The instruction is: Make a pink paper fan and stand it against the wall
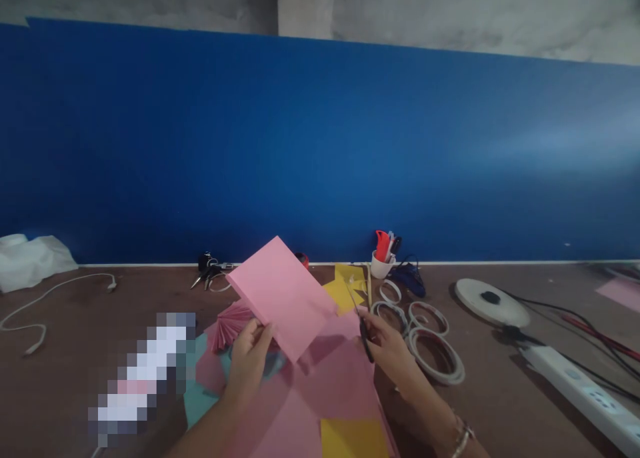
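A flat sheet of pink paper (pixel 283 295) is pinched by its lower left edge in my left hand (pixel 250 355), tilted above the table. My right hand (pixel 387 348) grips a pair of scissors (pixel 366 338) by the dark handles, blades pointing up and away, to the right of the sheet. Below both hands lie larger pink sheets (pixel 300 411), with a yellow piece (pixel 353 438) on them at the front. Behind my left hand is a pleated pink paper fan (pixel 233 325), partly covered by the held sheet. Blue-green paper (pixel 197 401) shows at the left.
Yellow paper pieces (pixel 345 288) lie at the back, near a white cup of pens (pixel 383 266). Tape rolls (pixel 437 355) sit right of my right hand. Farther right are a round white disc (pixel 490 303) and a power strip (pixel 585 391). Keys (pixel 210 268) lie back left.
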A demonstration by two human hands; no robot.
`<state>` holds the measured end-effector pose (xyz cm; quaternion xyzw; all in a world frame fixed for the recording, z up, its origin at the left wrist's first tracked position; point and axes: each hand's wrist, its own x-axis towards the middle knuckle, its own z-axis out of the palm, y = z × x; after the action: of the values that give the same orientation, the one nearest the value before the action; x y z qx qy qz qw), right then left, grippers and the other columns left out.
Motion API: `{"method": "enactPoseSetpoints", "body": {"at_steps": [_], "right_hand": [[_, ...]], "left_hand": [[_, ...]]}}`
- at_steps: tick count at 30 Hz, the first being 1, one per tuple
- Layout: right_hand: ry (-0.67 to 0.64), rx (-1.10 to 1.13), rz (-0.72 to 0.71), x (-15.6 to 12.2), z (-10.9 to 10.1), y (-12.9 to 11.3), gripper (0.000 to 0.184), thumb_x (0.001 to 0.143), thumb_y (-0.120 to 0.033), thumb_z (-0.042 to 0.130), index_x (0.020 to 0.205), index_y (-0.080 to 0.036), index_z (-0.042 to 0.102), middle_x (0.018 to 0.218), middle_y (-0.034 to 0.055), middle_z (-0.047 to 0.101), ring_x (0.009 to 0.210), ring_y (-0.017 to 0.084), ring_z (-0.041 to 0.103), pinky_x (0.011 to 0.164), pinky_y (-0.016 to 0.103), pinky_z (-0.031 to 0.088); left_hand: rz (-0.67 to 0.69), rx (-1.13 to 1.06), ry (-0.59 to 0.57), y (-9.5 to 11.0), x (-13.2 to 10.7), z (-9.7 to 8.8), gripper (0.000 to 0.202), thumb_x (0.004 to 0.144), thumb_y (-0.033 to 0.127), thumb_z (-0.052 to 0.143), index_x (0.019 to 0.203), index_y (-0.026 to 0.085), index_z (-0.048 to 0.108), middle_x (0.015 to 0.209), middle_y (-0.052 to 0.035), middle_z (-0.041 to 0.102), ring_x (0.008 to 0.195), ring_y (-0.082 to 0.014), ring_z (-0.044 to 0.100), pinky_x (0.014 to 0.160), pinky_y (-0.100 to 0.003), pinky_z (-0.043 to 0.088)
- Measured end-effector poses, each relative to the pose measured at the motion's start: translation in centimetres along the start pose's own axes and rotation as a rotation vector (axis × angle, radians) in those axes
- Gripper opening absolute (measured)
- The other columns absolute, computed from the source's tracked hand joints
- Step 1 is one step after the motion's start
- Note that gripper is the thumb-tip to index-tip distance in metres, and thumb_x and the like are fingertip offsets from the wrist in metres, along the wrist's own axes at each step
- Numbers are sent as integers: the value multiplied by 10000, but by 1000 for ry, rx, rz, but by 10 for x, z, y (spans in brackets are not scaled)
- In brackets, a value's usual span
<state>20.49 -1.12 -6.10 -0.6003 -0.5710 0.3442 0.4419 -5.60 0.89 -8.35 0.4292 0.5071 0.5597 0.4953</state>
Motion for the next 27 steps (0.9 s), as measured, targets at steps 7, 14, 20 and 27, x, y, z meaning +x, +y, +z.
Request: {"method": "enactPoseSetpoints", "body": {"at_steps": [7, 14, 20, 27], "right_hand": [[-630, 310, 293, -19, -8, -12, 488, 640, -523, 735, 916, -128, 655, 647, -4, 580, 527, 96, 528, 503, 206, 375], [-734, 201, 370, -20, 9, -2, 482, 607, -499, 755, 896, -125, 664, 545, -19, 598, 426, 79, 507, 410, 166, 354], [-714, 231, 396, -26, 21, -10, 476, 595, -458, 754, 933, -133, 674, 557, -44, 573, 430, 58, 473, 408, 156, 340], [-701, 254, 372, -27, 27, -11, 454, 601, -441, 744, 906, -115, 658, 545, -47, 567, 411, 52, 473, 415, 166, 361]], "left_hand": [[21, -58, 121, 8, -5, 0, 341, 684, 520, 681, 744, 187, 636, 714, -9, 671, 680, -182, 633, 653, -281, 536], [-18, -154, 99, 7, -9, 6, 341, 658, 489, 713, 738, 167, 636, 708, -12, 660, 679, -176, 626, 661, -286, 541], [-47, -162, 61, 6, -13, 11, 328, 653, 493, 717, 711, 189, 611, 666, 15, 642, 679, -180, 626, 696, -303, 537], [-68, -134, 41, 9, -17, 17, 391, 629, 544, 713, 759, 185, 625, 671, 6, 626, 658, -183, 618, 685, -319, 542]]}}
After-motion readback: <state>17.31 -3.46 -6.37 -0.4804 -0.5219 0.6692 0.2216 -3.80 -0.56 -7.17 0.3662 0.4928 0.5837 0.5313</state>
